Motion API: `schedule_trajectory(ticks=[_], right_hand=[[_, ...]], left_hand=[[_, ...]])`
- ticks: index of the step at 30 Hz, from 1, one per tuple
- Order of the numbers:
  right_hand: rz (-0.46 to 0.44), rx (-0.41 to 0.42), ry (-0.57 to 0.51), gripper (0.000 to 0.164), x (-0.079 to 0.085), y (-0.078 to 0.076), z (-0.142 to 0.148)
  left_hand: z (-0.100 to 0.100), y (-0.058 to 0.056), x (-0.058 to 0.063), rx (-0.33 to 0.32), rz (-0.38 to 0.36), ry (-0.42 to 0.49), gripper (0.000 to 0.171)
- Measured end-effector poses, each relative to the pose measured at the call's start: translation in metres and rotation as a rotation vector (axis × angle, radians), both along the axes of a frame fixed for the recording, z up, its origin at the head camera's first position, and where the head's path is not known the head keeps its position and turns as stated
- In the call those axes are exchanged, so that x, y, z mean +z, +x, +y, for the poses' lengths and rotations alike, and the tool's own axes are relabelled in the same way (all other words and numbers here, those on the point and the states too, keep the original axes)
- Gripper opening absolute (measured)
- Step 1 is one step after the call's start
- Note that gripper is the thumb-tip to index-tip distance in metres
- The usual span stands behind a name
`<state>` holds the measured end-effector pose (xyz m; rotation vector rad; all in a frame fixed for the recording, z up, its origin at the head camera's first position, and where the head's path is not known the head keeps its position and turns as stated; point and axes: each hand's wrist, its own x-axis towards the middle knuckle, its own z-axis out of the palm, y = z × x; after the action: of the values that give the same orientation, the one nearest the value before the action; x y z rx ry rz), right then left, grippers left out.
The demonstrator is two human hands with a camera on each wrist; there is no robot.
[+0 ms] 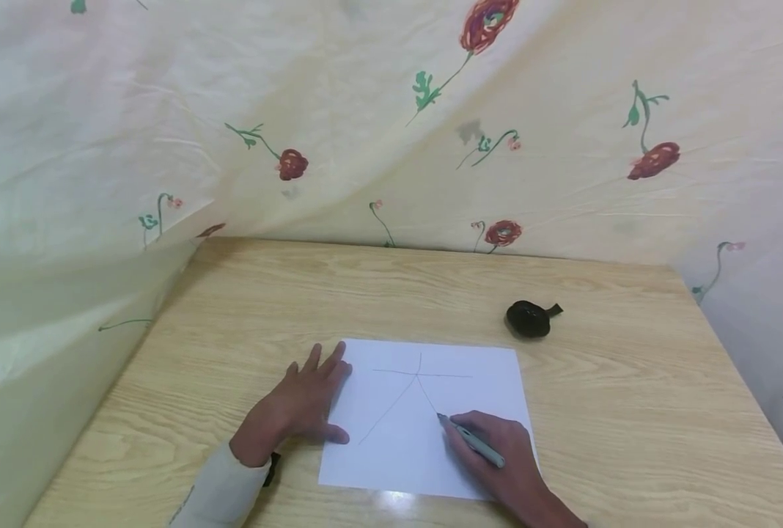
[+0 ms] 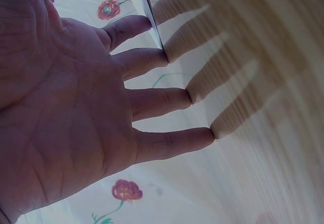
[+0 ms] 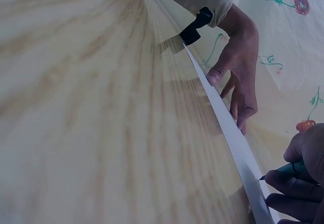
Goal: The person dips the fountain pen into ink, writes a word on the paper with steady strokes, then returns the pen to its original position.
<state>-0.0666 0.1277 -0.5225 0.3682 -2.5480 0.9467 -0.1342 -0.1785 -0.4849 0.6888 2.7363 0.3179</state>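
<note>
A white sheet of paper lies on the wooden table, with thin dark lines drawn on it: a short upright, a level line and two slanting ones that meet near the top middle. My right hand rests on the sheet's lower right and pinches a grey-green pen. The pen's tip touches the paper at the lower end of the right slanting line. Spread over the sheet's left edge is my left hand, its fingers straight and fingertips on the table and paper.
A small shiny black object with a short tail lies on the table beyond the sheet's upper right corner. Cream cloth with red flowers hangs behind the table and along its sides. A black strap is at my left wrist.
</note>
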Motion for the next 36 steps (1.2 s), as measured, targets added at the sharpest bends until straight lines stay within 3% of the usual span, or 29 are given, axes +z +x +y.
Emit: schedule_trajectory(ticks=[16, 36], right_hand=[[0.022, 0.018, -0.003, 0.017, 0.012, 0.004, 0.004], [-0.148, -0.001, -0.027, 0.02, 0.03, 0.021, 0.017]], left_hand=[[-0.003, -0.005, 0.011, -0.015, -0.007, -0.005, 0.102], [-0.004, -0.011, 0.016, -0.01, -0.047, -0.01, 0.103]])
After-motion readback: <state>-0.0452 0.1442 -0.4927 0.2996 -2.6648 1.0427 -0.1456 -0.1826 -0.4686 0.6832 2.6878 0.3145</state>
